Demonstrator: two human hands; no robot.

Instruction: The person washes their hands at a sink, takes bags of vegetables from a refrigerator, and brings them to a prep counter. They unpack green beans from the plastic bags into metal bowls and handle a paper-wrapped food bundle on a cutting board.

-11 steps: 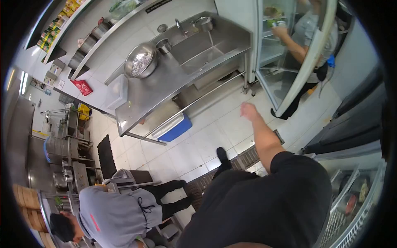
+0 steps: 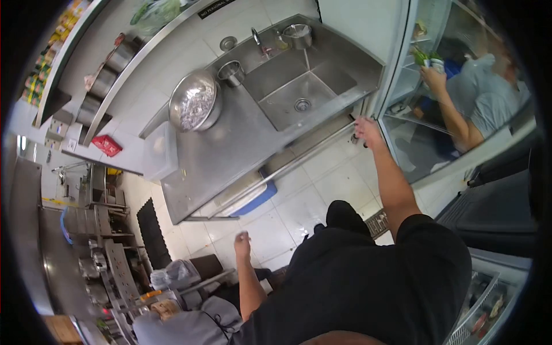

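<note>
My right hand (image 2: 368,132) is in front of the sink counter (image 2: 230,155), by the edge of the glass fridge door, with its fingers apart and nothing visible in them. Lower down, my left hand (image 2: 242,246) hangs over the tiled floor near the counter's left end; its fingers are small and blurred, so their closure is unclear. On the counter stand a large steel bowl (image 2: 195,100) with pale, shiny contents and a small steel pot (image 2: 231,73) beside it. The sink basin (image 2: 276,103) lies to their right, with another steel container (image 2: 298,36) behind it.
Behind the glass door (image 2: 414,138), a co-worker's hand (image 2: 434,77) holds something green. Another person in a grey top (image 2: 190,325) is at lower left. A blue-and-white cooler (image 2: 256,201) sits under the counter. A black mat (image 2: 152,230) lies on the floor.
The view has moved nearer the sink and fridge. My left hand has come into view, and my right hand is now beside the counter's right end. The grey-clad person sits lower in view.
</note>
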